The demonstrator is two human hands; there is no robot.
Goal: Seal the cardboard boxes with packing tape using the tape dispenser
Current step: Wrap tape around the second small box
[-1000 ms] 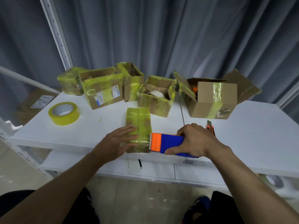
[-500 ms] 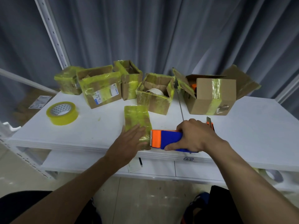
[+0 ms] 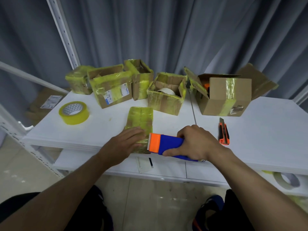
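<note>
left hand (image 3: 126, 144): laid flat, fingers straight, on the small taped box (image 3: 140, 119)
right hand (image 3: 195, 144): clenched round the tape dispenser (image 3: 165, 144)
dispenser spot: held against the box's right edge, at the table (image 3: 266, 130) front
box cutter (image 3: 224, 132): parked just beside the right hand

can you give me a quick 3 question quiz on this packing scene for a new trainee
1. What does the right hand grip? A) the blue and orange tape dispenser B) a pair of scissors C) a marker
2. True or false: the left hand lies flat on the small taped box near the front edge of the table.
3. Fill in: the orange box cutter lies to the ___ of the dispenser.
Key: 1 A; 2 true; 3 right.
</note>
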